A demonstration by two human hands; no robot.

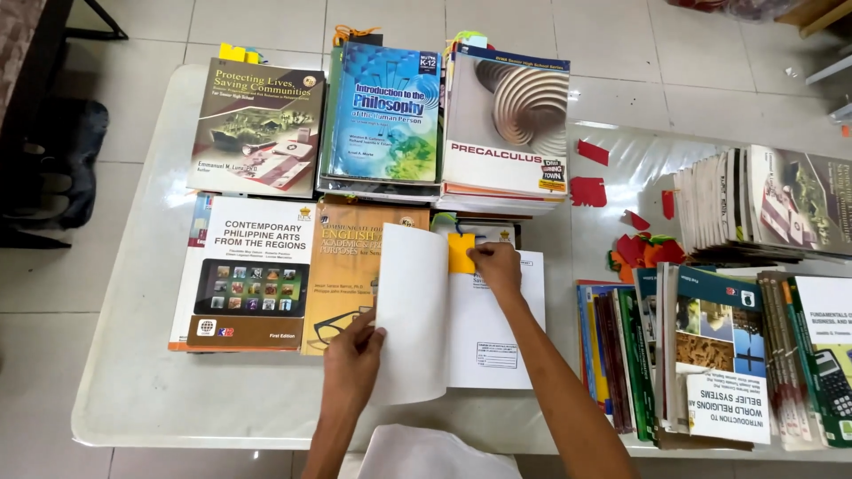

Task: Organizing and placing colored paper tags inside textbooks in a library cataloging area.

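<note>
Your left hand (353,353) holds up the white front cover (410,312) of an open book (493,333) near the front edge of the white table (133,390); fingers and thumb pinch the cover's lower left edge, so it stands tilted over the book beside it. Your right hand (497,266) rests at the top of the open white page, fingertips pressed together on a small yellow paper tab (461,253) that sits at the page's top edge.

Just left of the open book lies an orange-brown book (346,266), partly hidden by the raised cover, and left of that a white book with a dark picture of a tablet screen (248,275). Behind them, along the far edge, stand three stacks: one topped by an olive-brown book (257,124), one by a blue book (386,111) with coloured tabs poking out at its top, and one by a white and grey book with a spiral shape (510,115).

Right of your right arm, red paper scraps (590,191) lie scattered on the bare tabletop, with a heap of red, orange and green ones (643,253) nearer the books. A fanned pile of books (763,204) lies at the far right, and a row of books standing on edge (701,355) fills the near right corner.
</note>
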